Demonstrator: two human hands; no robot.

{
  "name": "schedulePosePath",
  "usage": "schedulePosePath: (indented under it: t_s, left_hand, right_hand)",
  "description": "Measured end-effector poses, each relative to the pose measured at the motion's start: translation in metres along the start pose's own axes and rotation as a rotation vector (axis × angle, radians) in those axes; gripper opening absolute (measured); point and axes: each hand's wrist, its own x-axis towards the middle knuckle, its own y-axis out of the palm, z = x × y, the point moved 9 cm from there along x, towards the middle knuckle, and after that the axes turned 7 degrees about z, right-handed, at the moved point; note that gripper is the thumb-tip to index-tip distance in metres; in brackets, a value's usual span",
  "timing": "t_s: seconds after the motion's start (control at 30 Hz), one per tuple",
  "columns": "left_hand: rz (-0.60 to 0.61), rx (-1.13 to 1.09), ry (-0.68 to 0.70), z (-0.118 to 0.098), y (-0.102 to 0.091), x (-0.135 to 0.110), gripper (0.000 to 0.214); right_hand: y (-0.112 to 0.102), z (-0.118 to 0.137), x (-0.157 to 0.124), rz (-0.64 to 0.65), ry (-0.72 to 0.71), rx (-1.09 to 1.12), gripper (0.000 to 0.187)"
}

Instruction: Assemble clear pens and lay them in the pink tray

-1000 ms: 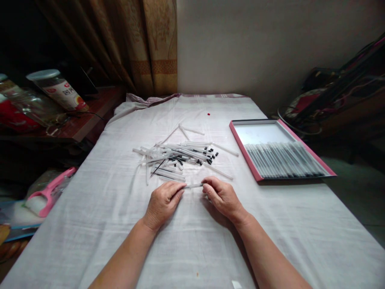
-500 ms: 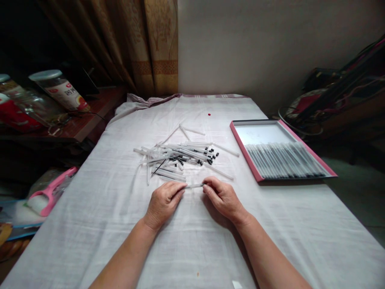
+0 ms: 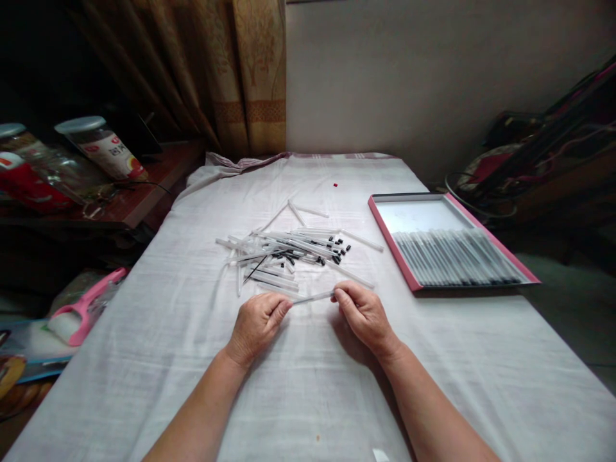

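A slim translucent pen (image 3: 312, 298) with a greyish core stretches between my two hands, just above the white cloth. My left hand (image 3: 260, 322) pinches its left end, thumb against fingers. At the other end, my right hand (image 3: 364, 317) closes round the tip, hiding it. Beyond the hands lies a loose pile of clear pen barrels (image 3: 274, 277), with dark refills among them. Small black end plugs (image 3: 337, 251) are scattered at the pile's right side. To the right, a pink-edged box (image 3: 407, 263) contains a row of assembled-looking pens (image 3: 457, 256).
A white cloth (image 3: 298, 398) covers the table. A small red piece (image 3: 335, 185) lies toward the back. On the left, a side table (image 3: 139, 208) bears jars (image 3: 113, 151), and a pink-handled item (image 3: 86, 308) sits below. A wall and curtain (image 3: 250, 77) stand behind.
My hands have drawn slightly apart, the left one moving left and the right one right. More of the pen shows between them. The pile and box look unchanged.
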Motion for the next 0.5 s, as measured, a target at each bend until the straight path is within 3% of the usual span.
schedulePosePath:
  t_s: [0.23,0.5]
  left_hand:
    - [-0.056,-0.144,-0.061,0.008,0.001,0.000,0.016]
    - [-0.037,-0.147,-0.037,0.004,0.002,0.002,0.015]
  right_hand:
    - [0.002,-0.004,0.002,0.001,0.044,0.029,0.030]
    - [0.009,-0.011,-0.001,0.064,0.101,0.036,0.024]
